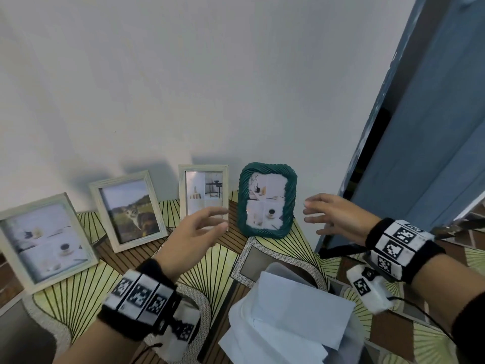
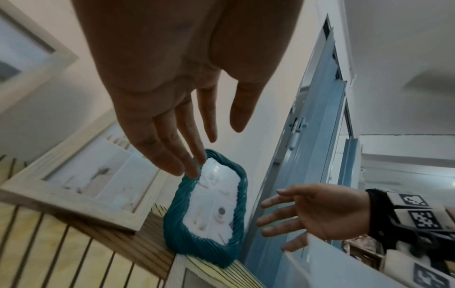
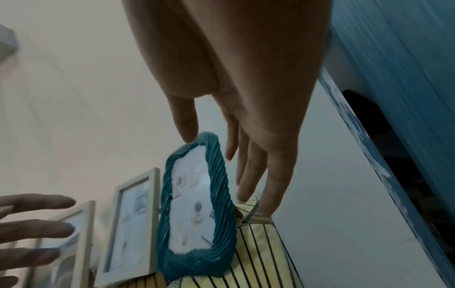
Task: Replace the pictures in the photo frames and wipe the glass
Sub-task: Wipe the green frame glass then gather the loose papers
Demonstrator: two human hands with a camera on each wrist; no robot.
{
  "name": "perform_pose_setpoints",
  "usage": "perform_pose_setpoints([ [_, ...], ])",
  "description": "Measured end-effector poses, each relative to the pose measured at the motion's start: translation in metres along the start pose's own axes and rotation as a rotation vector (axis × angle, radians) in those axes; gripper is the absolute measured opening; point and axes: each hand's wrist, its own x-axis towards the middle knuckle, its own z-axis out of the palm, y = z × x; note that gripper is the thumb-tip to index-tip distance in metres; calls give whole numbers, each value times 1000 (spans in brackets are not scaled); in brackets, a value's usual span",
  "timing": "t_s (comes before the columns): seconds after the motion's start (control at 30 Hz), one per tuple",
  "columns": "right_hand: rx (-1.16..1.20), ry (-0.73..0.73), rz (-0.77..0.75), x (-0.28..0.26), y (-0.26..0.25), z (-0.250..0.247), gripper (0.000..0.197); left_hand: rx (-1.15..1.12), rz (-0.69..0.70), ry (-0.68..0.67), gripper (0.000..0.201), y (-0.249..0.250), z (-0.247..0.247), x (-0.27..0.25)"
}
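A teal twisted-rim photo frame [image 1: 267, 199] stands upright against the white wall on the patterned table [image 1: 86, 292]; it shows in the left wrist view [image 2: 209, 208] and the right wrist view [image 3: 197, 206] too. My left hand [image 1: 199, 227] hovers just left of it with fingers stretched out, holding nothing. My right hand [image 1: 328, 216] hovers just right of it, fingers spread, also holding nothing. Neither hand touches the frame. Three pale wooden frames lean on the wall to the left: one with interior photos [image 1: 203, 193], one with a cat picture [image 1: 128, 210], one at far left [image 1: 44, 240].
Loose white sheets of paper [image 1: 286, 319] lie in a pile on the table in front of me. A blue door [image 1: 425, 127] stands open close to the right of the teal frame. The table's right edge runs just beyond the teal frame.
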Motion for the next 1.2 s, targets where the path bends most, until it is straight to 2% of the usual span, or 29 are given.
perform_pose_setpoints([
  [0.23, -348, -54, -271, -86, 21, 15, 14, 25, 20, 53, 21, -17, 16, -80],
  [0.33, -518, -37, -302, -116, 41, 25, 21, 108, -46, 47, 25, -35, 22, -94],
  [0.4, -585, -53, -294, -130, 53, 32, 27, 199, -102, -51, 30, -46, 30, -98],
  [0.47, -557, -83, -301, -139, 61, 37, 28, 335, -132, -153, 41, -56, 37, -99],
  [0.57, -540, -93, -304, -145, 72, 44, 38, 458, -151, -228, 53, -61, 47, -96],
  [0.67, -601, -57, -277, -146, 83, 48, 53, 523, -124, -259, 40, -57, 58, -91],
  [0.77, -625, 1, -278, -145, 92, 50, 61, 630, -123, -226, 26, -53, 68, -83],
  [0.87, -615, 45, -294, -143, 99, 51, 66, 741, -175, -217, 34, -51, 76, -75],
  [1.03, -596, 118, -301, -144, 112, 47, 59, 871, -273, -202, 62, -52, 84, -65],
  [1.2, -617, 218, -293, -151, 118, 39, 53, 872, -310, -205, 64, -49, 86, -60],
])
